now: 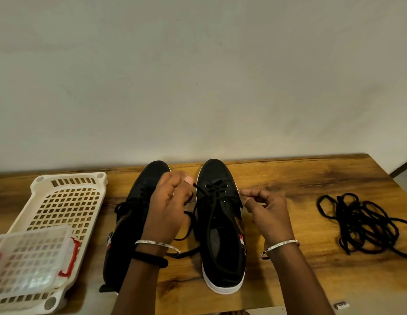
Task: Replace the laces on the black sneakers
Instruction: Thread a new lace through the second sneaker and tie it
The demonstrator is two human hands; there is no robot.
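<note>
A pale bare wall fills the upper half of the view, and below it a wooden worktop [300,258] runs from side to side. At far left lies one white slotted basket [68,176], with one clear lidded box [27,258] with red latches resting on its near end. Two black sneakers stand side by side in the middle, toes toward the wall and heels toward the person, so their long axes run straight away from the viewer. The left sneaker [148,176] is partly hidden behind the left hand [168,208]. The right sneaker [215,171] lies between the two hands. Well apart to the right sits one tangled pile of loose black lace [361,223]; how many laces it holds cannot be counted. A black lace [217,192] crosses the front eyelets of the right sneaker only, and the eyelets nearer the person look unthreaded. The left hand has its fingers curled and pinches the lace tip [194,185] just left of the eyelets. The right hand [268,214] has thumb and forefinger closed at the sneaker's right edge, apparently on the lace's other run. The next eyelets probably lie toward the person, with the left hand nearer the tip.
</note>
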